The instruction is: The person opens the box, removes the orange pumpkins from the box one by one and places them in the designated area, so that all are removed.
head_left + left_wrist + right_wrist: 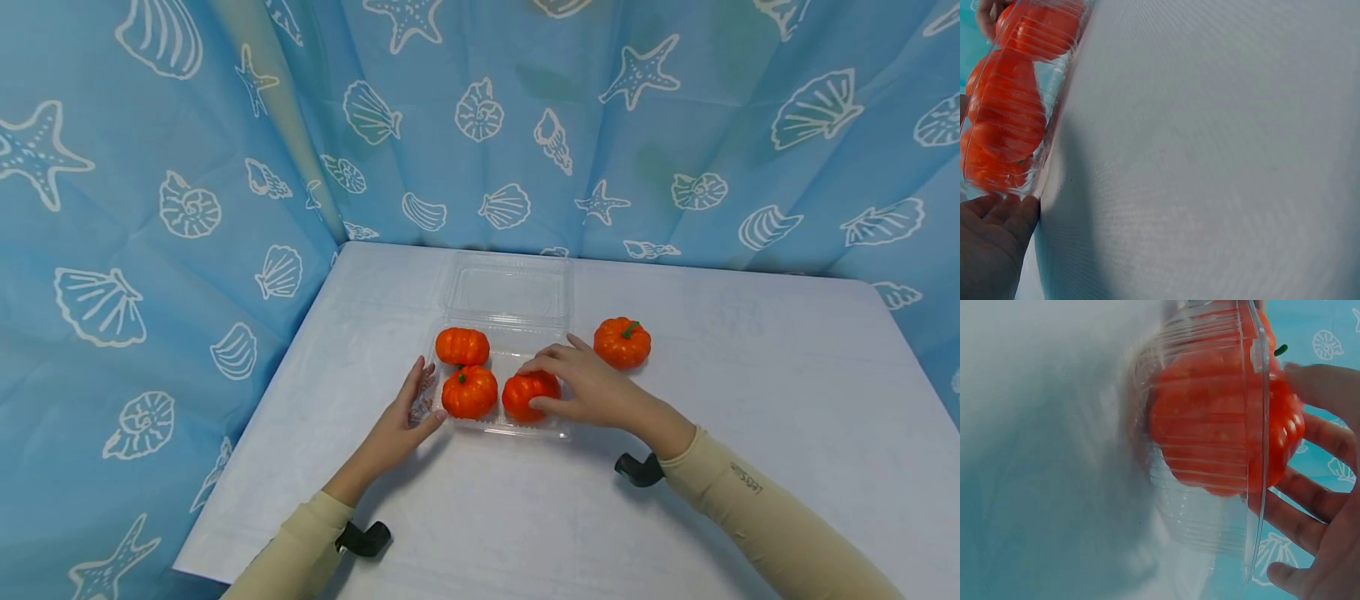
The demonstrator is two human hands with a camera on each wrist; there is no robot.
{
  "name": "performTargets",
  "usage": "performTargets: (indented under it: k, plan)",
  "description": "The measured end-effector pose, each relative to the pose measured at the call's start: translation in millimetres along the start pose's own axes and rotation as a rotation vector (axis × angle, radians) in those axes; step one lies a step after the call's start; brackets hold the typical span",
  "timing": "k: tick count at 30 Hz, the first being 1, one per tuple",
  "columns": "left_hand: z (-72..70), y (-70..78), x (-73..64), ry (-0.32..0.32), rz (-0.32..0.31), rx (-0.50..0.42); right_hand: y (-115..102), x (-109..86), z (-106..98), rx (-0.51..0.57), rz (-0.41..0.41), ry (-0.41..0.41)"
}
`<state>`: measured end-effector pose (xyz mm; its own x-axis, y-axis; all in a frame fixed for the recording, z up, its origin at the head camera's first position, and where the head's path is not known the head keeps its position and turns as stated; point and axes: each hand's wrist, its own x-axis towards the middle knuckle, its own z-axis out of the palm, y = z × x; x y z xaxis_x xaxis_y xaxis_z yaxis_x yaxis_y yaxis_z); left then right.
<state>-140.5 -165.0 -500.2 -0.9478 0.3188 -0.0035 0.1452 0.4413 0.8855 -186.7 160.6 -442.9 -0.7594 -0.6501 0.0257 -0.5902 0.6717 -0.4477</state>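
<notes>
A clear plastic clamshell box [491,428] stands on the table with its lid [510,287] folded back behind it. Two small orange pumpkins, a rear one [462,346] and a front one [470,392] with a green stem, sit in its left half. My right hand [592,387] grips a third pumpkin [531,396] in the right half, thumb and fingers bent round it; its upper part rises above the rim in the right wrist view. My left hand [393,433] steadies the box's left wall, its fingers extended with fingertips at the plastic.
Another orange pumpkin [622,342] lies on the white tablecloth [750,400], right of the box and just beyond my right hand. A blue curtain [525,133] with shells and starfish hangs along the table's back and left edges.
</notes>
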Motion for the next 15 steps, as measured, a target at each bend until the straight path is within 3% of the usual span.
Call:
performTargets:
  k: [6,15]
  plan:
    - [0.1,-0.3,0.4,-0.002,-0.01,-0.004,0.3,2.2,0.8,0.067,0.041,-0.01]
    - [0.3,-0.9,0.8,0.002,-0.012,0.001,0.3,0.9,0.8,-0.041,-0.006,-0.017]
